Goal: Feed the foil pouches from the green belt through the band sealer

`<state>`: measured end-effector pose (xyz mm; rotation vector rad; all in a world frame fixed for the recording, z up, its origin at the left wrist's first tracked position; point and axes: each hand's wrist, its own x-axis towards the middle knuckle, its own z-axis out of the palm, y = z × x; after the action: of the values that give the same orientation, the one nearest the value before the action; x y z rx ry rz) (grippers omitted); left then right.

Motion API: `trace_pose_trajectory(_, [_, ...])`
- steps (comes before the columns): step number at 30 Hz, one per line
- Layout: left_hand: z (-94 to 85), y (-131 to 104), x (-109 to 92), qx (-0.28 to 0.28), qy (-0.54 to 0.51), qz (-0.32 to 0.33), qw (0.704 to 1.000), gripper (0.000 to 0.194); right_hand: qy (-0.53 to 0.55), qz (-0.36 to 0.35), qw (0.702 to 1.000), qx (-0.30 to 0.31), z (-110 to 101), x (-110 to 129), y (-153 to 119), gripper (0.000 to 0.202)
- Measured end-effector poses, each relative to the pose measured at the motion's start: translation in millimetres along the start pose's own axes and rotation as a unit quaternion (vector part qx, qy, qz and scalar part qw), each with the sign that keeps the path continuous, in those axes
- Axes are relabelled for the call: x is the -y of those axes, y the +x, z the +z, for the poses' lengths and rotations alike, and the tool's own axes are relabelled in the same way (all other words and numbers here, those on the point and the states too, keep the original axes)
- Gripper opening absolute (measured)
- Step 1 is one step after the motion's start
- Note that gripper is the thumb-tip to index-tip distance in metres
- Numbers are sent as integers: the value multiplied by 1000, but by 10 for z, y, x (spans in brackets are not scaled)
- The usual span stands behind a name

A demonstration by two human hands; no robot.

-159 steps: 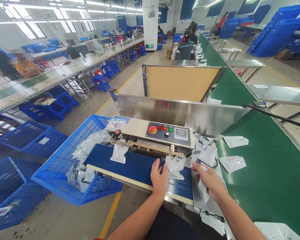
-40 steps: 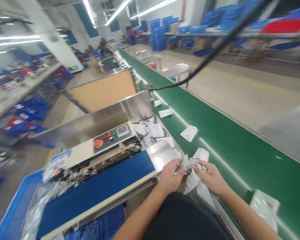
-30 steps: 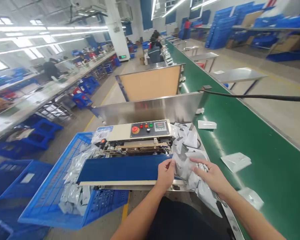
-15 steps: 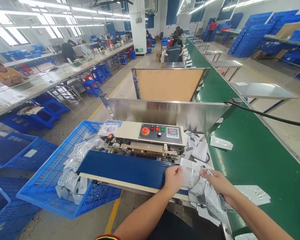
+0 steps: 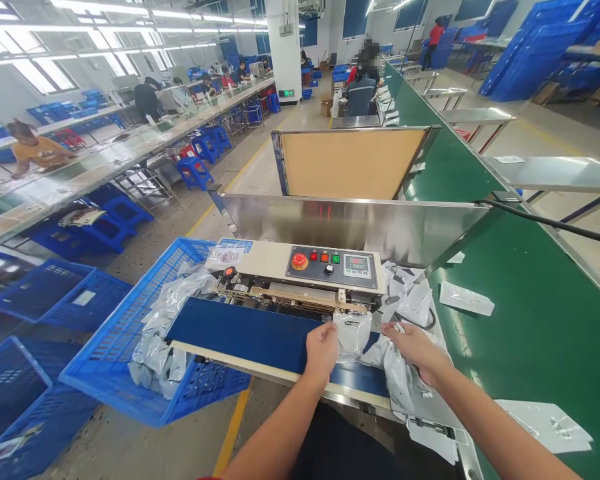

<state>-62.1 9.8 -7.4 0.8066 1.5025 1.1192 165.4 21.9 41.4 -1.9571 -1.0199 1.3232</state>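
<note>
My left hand (image 5: 323, 350) pinches the left edge of a white printed plastic bag (image 5: 353, 333), which lies over the blue belt (image 5: 250, 333) of a band sealing machine (image 5: 270, 263). The bag's upper edge is at the right end of the sealing track. My right hand (image 5: 417, 350) is closed on a second plastic bag (image 5: 397, 373), apart from the first, at the belt's right end. More grey-white bags (image 5: 415, 303) are heaped behind that hand.
A blue crate (image 5: 115, 407) holding several filled bags stands under the belt's left end. A green conveyor (image 5: 525, 333) runs along the right with flat bags on it. Behind the machine rises a metal panel (image 5: 355, 223). A black cable (image 5: 555, 223) crosses at right.
My left hand has moved left along the belt with the printed bag, up to the sealing track. My right hand has let go of that bag and is on another one. The view has shifted slightly.
</note>
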Motion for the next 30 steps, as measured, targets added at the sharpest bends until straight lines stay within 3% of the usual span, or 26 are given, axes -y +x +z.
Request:
trace_pose_trajectory(2, [-171, -196, -42, -62, -2, 64, 996, 52, -9, -8, 1000, -14, 7, 43, -125, 40])
trace_pose_trajectory(3, [-198, -299, -53, -57, -3, 89, 994, 55, -15, -13, 1000, -17, 9, 66, -191, 41])
trace_pose_trajectory(4, [-182, -388, -59, -15, -4, 101, 995, 58, -16, -21, 1000, -15, 13, 90, -252, 44])
trace_pose_trajectory(7, [52, -496, -60, 204, -32, 73, 976, 62, 35, -20, 999, 6, 8, 149, -370, 59])
trace_pose_trajectory(9, [239, -438, -57, 260, -69, 35, 963, 70, 95, -11, 995, -4, -43, 148, -392, 73])
trace_pose_trajectory(12, [396, -304, -39, 211, -80, -19, 974, 83, 117, 10, 993, -11, -173, 47, -394, 85])
trace_pose_trajectory(14, [433, -261, -10, 191, -67, -32, 979, 84, 93, 16, 995, 5, -235, -60, -405, 82])
trace_pose_trajectory(20, [547, -306, -23, 235, -10, 111, 966, 55, 14, -85, 995, -49, -262, -221, -464, 49])
trace_pose_trajectory(25, [649, -367, -189, 222, 52, 194, 954, 51, -54, -143, 988, -37, -366, -199, -457, 47])
trace_pose_trajectory(27, [687, -385, -191, 216, 62, 202, 953, 45, -61, -125, 989, -46, -400, -239, -422, 49])
trace_pose_trajectory(30, [750, -362, -108, 151, 102, 165, 969, 55, -13, -21, 997, -71, -426, -354, -349, 52])
